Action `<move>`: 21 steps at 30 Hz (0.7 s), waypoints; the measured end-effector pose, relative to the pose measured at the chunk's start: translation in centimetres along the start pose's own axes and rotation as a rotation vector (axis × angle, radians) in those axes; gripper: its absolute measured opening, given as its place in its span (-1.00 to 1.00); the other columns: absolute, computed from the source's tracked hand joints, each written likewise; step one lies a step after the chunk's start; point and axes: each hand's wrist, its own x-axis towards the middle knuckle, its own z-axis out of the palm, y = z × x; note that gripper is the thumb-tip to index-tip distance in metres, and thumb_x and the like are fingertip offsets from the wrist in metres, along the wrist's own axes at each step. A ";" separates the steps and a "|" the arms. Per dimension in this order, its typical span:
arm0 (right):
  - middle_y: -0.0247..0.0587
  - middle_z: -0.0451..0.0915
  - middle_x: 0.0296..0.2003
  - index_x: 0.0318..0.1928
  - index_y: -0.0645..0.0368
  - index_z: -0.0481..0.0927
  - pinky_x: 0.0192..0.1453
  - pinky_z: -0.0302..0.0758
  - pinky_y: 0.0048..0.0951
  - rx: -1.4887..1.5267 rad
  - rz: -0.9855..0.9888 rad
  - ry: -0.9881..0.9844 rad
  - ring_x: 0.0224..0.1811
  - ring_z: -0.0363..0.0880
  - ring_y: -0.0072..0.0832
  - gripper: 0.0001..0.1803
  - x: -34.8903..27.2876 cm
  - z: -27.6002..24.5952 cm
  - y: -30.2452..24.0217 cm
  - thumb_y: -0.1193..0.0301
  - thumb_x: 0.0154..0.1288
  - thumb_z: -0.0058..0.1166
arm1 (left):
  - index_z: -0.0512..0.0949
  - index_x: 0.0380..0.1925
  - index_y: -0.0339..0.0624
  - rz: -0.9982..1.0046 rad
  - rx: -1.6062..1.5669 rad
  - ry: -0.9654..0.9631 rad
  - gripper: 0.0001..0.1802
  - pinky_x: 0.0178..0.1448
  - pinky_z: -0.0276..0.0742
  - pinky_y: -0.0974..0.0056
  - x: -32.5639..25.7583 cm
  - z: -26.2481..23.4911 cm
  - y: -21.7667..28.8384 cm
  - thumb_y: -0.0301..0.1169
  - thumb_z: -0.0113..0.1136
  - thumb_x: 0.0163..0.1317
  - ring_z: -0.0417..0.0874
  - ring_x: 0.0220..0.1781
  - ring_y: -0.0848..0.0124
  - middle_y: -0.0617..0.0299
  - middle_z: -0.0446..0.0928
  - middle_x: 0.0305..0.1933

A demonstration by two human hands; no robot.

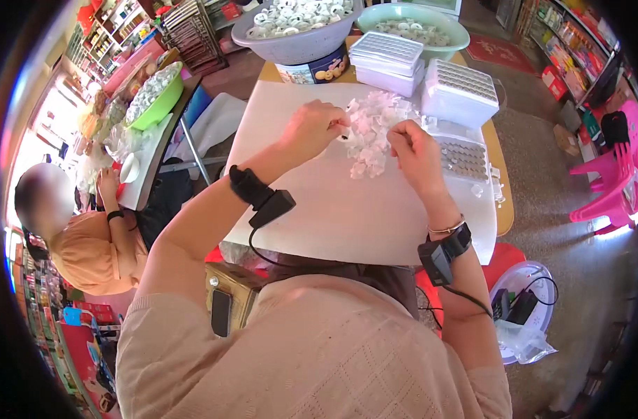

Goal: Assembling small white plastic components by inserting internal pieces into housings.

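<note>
Over the white tabletop (333,216), both of my hands are raised at either side of a loose pile of small white scraps (372,126). My left hand (312,129) is closed in a pinch at the pile's left edge; a tiny dark spot shows just below its fingertips, too small to name. Across from it, my right hand (417,157) has its fingers curled together, and whatever they may hold is hidden. Beside the right hand lies a flat tray (465,160) with rows of small grey round pieces. Each wrist wears a black strapped device.
Stacked white trays (460,94) and another tray stack (387,59) stand at the back right. Behind are a grey basin (298,31) of white pieces and a pale green basin (448,42). A co-worker (95,244) sits at left; pink chairs (616,185) stand at right.
</note>
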 end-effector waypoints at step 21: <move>-0.32 0.57 -0.49 -0.27 0.25 0.57 -0.46 0.35 -0.62 0.588 0.287 -0.038 -0.56 0.43 -0.66 -0.85 0.1 -1.8 -1.6 0.41 0.23 0.11 | 0.44 0.13 -0.31 -0.326 -1.333 -0.065 -0.64 0.07 0.56 0.28 1.2 2.6 4.6 -0.47 0.01 0.36 0.56 0.04 0.42 0.17 0.51 0.05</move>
